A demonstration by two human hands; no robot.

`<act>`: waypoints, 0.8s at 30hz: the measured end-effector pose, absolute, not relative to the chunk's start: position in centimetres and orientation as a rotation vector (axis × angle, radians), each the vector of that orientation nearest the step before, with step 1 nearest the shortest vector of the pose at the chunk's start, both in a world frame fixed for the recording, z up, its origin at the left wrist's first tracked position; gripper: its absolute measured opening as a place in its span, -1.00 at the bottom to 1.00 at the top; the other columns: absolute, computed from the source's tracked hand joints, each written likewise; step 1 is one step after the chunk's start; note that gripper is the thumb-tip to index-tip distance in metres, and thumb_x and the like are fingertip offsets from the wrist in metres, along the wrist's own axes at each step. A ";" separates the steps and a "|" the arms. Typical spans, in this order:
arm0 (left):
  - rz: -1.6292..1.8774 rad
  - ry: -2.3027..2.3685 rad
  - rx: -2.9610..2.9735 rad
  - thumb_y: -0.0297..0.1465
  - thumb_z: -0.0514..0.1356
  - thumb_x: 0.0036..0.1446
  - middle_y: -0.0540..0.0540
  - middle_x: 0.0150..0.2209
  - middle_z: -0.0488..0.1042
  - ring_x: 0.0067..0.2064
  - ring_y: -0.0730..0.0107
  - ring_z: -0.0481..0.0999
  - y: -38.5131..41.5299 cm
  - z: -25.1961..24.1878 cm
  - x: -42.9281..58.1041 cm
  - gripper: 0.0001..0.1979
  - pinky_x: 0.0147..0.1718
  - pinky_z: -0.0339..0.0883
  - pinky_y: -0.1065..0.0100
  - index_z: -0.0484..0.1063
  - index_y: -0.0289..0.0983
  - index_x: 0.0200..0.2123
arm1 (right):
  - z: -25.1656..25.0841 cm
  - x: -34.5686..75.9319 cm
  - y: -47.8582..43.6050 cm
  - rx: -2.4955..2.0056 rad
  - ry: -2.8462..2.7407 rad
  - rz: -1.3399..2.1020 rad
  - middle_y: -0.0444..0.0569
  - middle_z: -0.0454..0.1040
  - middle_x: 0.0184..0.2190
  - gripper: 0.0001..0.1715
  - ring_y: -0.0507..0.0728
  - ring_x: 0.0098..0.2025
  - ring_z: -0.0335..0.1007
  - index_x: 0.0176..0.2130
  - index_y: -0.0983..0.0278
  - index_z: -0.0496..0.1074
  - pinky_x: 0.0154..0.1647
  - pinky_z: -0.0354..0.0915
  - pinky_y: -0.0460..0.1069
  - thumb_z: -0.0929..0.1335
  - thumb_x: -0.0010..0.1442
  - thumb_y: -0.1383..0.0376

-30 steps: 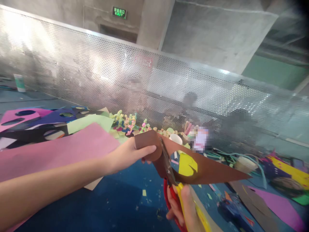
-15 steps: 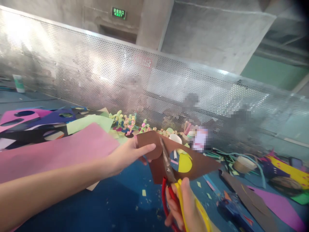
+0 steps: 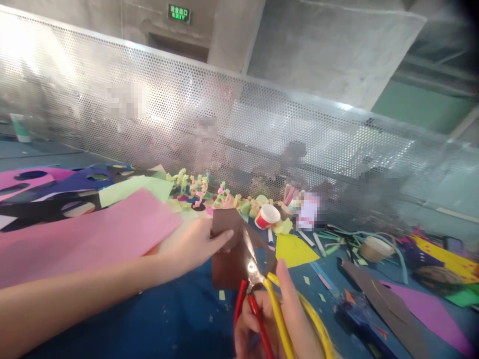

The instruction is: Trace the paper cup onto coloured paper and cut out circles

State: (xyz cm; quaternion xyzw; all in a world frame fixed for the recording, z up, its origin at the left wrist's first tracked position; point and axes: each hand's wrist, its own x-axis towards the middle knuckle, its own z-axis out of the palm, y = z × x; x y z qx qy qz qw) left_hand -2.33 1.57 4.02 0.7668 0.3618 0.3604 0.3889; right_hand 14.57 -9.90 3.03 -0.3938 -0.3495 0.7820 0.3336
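In the head view, dark brown paper (image 3: pixel 226 271), matte, with straight edges and a curved one, is above the blue counter (image 3: pixel 164 314), pinched by the fingers of the left hand (image 3: pixel 194 244). The right hand (image 3: pixel 297 319) grips shiny metal scissors (image 3: pixel 252 271) with red and yellow handles, blades against the paper.

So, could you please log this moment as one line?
left hand: holds brown sheet | right hand: holds scissors at brown sheet | nearby: yellow sheet, cup
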 end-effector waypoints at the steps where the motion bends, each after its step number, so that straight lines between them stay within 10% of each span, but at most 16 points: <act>1: 0.929 0.934 1.984 -0.17 0.10 0.11 -0.08 -0.51 0.52 -0.41 0.28 0.50 1.6 4.2 -2.4 -0.67 -0.41 0.29 0.38 0.47 -0.27 -0.50 | 3.1 14.8 -9.8 -1.062 -0.949 2.013 0.09 0.48 -0.60 -0.04 0.09 -0.56 0.44 -0.62 0.29 0.23 -0.45 0.32 -0.06 -0.13 -0.08 -0.42; 12: 0.697 0.664 1.729 -0.33 0.14 0.10 -0.05 -0.38 0.54 -0.36 0.36 0.52 1.9 7.4 -3.0 -0.81 -0.29 0.38 0.36 0.48 -0.30 -0.28 | 1.8 16.9 -9.2 -1.358 -1.353 1.572 0.08 0.49 -0.46 -0.15 0.18 -0.32 0.46 -0.57 0.27 0.25 -0.13 0.32 0.13 0.03 -0.06 -0.41; 24: 0.653 0.654 1.921 -0.29 0.14 0.12 -0.10 -0.31 0.59 -0.21 0.25 0.54 1.8 7.3 -3.3 -0.78 -0.18 0.37 0.32 0.50 -0.31 -0.37 | 0.9 16.8 -9.5 -1.333 -1.310 1.544 0.07 0.51 -0.50 -0.15 0.15 -0.42 0.46 -0.53 0.26 0.24 -0.28 0.34 0.06 0.00 -0.07 -0.42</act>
